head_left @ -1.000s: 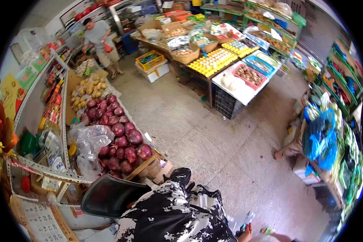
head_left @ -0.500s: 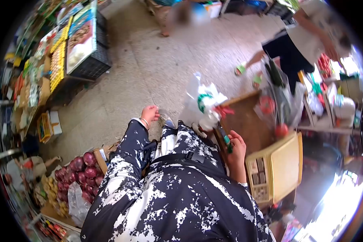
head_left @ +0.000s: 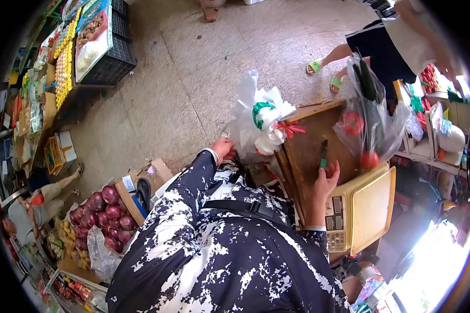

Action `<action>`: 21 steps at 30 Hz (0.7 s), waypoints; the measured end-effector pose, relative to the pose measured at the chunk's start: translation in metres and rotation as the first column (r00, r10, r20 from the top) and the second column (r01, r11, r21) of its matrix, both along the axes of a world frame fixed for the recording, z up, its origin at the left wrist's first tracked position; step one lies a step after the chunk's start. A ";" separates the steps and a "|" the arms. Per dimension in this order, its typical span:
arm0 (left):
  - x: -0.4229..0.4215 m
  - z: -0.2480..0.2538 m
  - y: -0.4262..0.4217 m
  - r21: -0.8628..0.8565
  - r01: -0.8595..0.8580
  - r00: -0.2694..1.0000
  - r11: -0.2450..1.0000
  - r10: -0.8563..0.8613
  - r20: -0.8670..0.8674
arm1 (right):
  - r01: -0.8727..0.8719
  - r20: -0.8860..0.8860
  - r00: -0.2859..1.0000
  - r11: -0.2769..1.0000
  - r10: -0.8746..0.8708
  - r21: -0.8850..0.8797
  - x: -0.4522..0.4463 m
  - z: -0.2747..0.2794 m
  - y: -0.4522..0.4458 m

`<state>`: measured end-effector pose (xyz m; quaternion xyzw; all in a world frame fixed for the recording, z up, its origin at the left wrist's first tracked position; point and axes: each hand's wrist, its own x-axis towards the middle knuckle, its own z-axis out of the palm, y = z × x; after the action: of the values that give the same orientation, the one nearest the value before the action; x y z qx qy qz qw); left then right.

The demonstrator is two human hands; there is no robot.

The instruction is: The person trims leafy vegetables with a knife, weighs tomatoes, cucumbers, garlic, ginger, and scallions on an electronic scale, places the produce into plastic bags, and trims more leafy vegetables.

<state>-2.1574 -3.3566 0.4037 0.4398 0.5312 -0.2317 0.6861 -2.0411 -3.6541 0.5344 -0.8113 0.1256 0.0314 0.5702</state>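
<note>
My left hand (head_left: 224,149) is closed, fingers pinched together at what looks like a faint edge of clear plastic. Just right of it is a bunch of white plastic bags (head_left: 267,116) with green print and red ties, at the table's left corner. Over the brown wooden table (head_left: 309,128), my right hand (head_left: 327,180) has its fingertips at the green handle of a small knife (head_left: 324,154). The dark blade points away from me. A clear bag (head_left: 389,122) of cucumbers and tomatoes lies on the table's far right part.
A yellowed weighing scale (head_left: 368,208) stands right of my right forearm. Red onions (head_left: 107,214) and a shoe (head_left: 142,194) are at lower left. Egg trays (head_left: 63,75) and black crates (head_left: 109,62) line the left. A person in green sandals (head_left: 314,67) stands beyond the table.
My right hand has moved with the knife from the table's near left edge to over its top. My left hand has moved right, closer to the white bags.
</note>
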 end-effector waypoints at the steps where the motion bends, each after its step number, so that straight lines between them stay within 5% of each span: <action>1: 0.002 -0.005 0.007 0.023 -0.024 1.000 0.999 0.025 -0.018 | -0.026 0.106 0.993 0.958 0.058 -0.286 0.006 0.001 0.005; 2: -0.003 -0.010 0.025 0.047 -0.059 0.998 0.997 0.061 -0.033 | -0.062 0.136 0.980 0.869 0.147 -0.491 0.004 0.004 0.019; 5: -0.001 -0.022 0.055 0.103 -0.082 0.993 0.991 0.090 -0.074 | -0.072 0.159 0.962 0.768 0.222 -0.636 0.002 0.023 0.043; 11: 0.046 -0.030 0.091 0.173 0.039 0.990 0.984 -0.015 -0.140 | -0.213 0.149 0.904 0.723 0.402 -0.657 0.008 0.046 0.112; 13: 0.081 -0.034 0.088 0.627 0.200 0.897 0.753 -0.398 0.192 | -0.216 0.166 0.895 0.727 0.415 -0.652 0.015 0.043 0.134; 16: 0.154 0.005 0.073 0.780 0.180 0.632 0.599 -0.678 0.375 | -0.237 0.201 0.866 0.732 0.457 -0.639 0.035 0.039 0.166; 17: 0.169 0.012 0.069 0.857 0.138 0.496 0.497 -0.783 0.375 | -0.250 0.217 0.849 0.727 0.482 -0.639 0.044 0.039 0.176; 21: 0.168 -0.005 0.067 0.895 0.339 0.561 0.291 -0.826 0.056 | -0.313 0.199 0.827 0.724 0.526 -0.615 0.091 0.037 0.215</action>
<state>-1.9898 -3.2897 0.3990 0.9112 0.1551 -0.0802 0.3730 -1.9506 -3.4396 0.5710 -0.9393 -0.1679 -0.0251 0.2983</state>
